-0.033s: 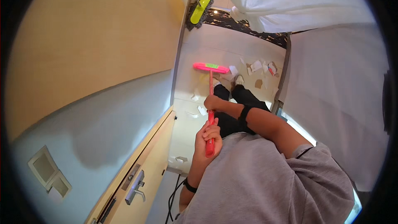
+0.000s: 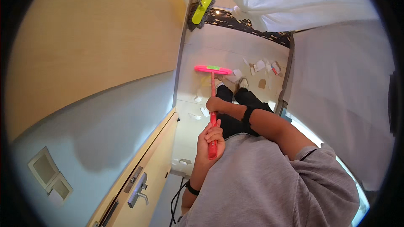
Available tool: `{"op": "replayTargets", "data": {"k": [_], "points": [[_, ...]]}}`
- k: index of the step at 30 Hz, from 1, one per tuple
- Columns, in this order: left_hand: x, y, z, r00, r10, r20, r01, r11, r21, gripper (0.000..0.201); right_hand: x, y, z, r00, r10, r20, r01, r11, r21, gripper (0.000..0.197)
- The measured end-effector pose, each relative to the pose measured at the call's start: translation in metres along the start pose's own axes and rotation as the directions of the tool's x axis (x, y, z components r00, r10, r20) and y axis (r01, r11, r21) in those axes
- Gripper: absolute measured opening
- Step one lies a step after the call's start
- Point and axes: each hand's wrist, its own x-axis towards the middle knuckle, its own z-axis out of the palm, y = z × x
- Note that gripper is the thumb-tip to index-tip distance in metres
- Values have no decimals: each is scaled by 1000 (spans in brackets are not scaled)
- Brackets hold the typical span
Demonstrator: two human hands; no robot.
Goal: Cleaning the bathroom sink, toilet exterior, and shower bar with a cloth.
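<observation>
A broom with a red handle and a bright pink head slants down in front of me, the head low by the tiled floor. My left hand is closed around the handle near its top end, fingers wrapped. Further down the shaft, my right hand grips it too, that forearm crossing in front of my body. White paper scraps lie right of the broom head, with a brown scrap among them. The bristles are mostly hidden under the head.
A grey mop with a yellow-green plate leans in the far left corner. White cloth hangs at the far right, above a grey covered surface. A wooden door with a metal handle stands at lower left. More scraps lie left of my legs.
The broom head has shifted very slightly toward me. Both hands keep their grip on the handle.
</observation>
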Motion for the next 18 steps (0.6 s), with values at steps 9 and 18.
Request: {"op": "replayTargets", "data": {"k": [9, 18], "points": [[7, -20, -20, 979, -173, -104, 197, 932, 305, 24, -77, -5, -8, 853, 479, -207, -450, 876, 172, 17], [159, -51, -132, 813, -463, -353, 581, 674, 456, 27, -234, 146, 187, 642, 697, -318, -589, 715, 378, 19]]}}
